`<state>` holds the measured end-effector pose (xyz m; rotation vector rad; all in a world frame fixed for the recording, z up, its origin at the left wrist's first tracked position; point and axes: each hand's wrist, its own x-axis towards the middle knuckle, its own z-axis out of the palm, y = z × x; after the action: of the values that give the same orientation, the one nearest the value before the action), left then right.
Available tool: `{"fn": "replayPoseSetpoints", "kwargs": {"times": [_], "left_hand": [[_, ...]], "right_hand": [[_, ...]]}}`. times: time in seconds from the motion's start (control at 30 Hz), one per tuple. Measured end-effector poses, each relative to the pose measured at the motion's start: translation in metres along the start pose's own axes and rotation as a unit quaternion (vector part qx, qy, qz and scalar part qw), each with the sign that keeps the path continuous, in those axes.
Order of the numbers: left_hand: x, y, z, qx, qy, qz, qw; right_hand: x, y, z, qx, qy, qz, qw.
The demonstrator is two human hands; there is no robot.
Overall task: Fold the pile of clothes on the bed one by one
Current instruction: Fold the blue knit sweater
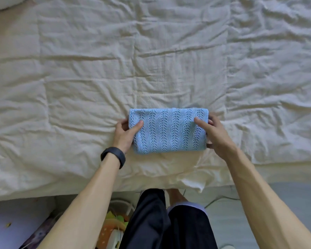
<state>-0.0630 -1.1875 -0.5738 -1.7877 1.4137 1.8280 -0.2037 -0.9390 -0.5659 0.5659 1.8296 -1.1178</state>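
Fingers of left hand (124, 131) and right hand (216, 136) pinch the folded blue knitted top (169, 131) to keep it tidy.

A: How is the scene lit?
B: Soft, even light is spread over the quilt (169, 60); no glare is found, and only faint shadows are cast in its creases and under the blue knit (167, 130).
A: And the sharpness?
B: The knit pattern is rendered clearly. The corners are bent and softened by the wide lens, and the floor (228, 221) below is shown darker and slightly blurred.
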Motion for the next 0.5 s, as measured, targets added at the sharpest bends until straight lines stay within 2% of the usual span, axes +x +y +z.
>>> {"fn": "replayPoseSetpoints", "kwargs": {"times": [0.07,0.23,0.4,0.5], "left_hand": [[-0.001,-0.001,-0.007,-0.049,-0.062,-0.036,0.996],[0.011,0.008,-0.012,-0.099,-0.126,-0.062,0.985],[0.013,0.011,-0.016,-0.075,-0.142,-0.029,0.987],[0.005,0.013,-0.017,-0.052,-0.148,-0.017,0.987]], "right_hand": [[-0.001,0.002,-0.010,0.013,-0.067,0.023,0.997],[0.011,-0.010,-0.011,0.008,-0.126,0.035,0.991],[0.011,-0.004,-0.010,0.102,-0.118,0.021,0.988],[-0.001,0.004,-0.013,0.117,-0.094,0.008,0.989]]}}
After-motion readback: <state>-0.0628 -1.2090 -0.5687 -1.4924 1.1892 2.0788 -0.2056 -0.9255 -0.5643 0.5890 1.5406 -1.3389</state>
